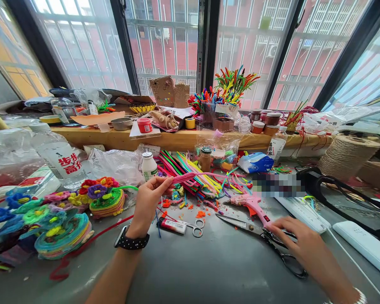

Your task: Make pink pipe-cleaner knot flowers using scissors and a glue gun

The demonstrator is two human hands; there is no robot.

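Tbl [183, 270], L fingers [163, 184] pinched, R fingers [283, 237] extended

Bright barred windows [164, 46] — wooden ledge [177, 138] below — grey tabletop [183, 270].

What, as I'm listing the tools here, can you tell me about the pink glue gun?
The pink glue gun looks like plastic, with a narrow front end pointing left and a handle slanting toward the lower right. Near the handle's end is a dark patch with a red mark. It is on or just over the grey table, beyond the blades of the large scissors. The right grip is at the handle's end and seems to touch it.
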